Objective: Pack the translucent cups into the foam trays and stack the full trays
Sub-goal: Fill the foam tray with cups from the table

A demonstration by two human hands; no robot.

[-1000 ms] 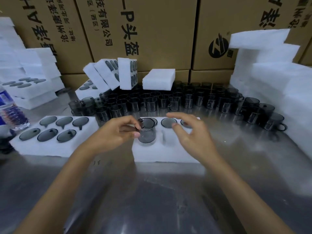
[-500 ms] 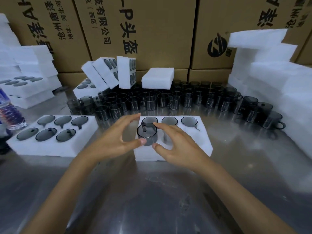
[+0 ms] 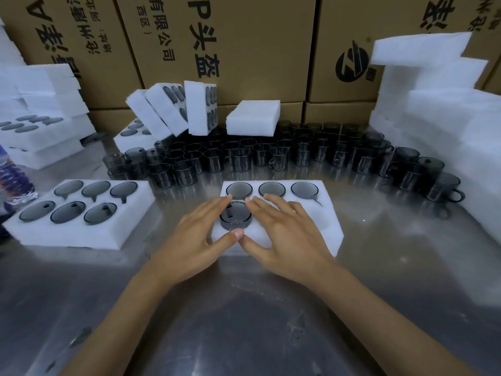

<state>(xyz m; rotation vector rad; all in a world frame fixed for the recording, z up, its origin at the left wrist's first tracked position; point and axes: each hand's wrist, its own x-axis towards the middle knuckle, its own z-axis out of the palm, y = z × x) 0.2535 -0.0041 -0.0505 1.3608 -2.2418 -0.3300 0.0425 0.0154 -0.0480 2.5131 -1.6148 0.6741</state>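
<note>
While the cup (image 3: 235, 219) sits partly sunk in the near-left pocket of the centre tray (image 3: 332, 237), both hands frame it at frame centre. The left hand (image 3: 195, 240) lies with straight fingers along the cup's left side, thumb tip at its near wall. The right hand (image 3: 284, 234) lies with straight, spread fingers along the right side. Neither hand curls round the cup; both appear to press it down.

The cup looks light, stiff and smooth-walled, probably brittle and slippery. Judged best handling: push evenly on opposite rim points, with the handle lined up with the pocket's slot. The foam is soft and will give under pressure.

Three back pockets of this tray hold cups. A full tray (image 3: 27, 229) lies at left. Loose cups (image 3: 244, 158) stand in rows across mid-frame. The tabletop (image 3: 244, 321) is reflective metal. Foam stacks (image 3: 447, 109) rise at right, cartons (image 3: 244, 36) behind, and a bottle (image 3: 13, 180) at the left edge.
</note>
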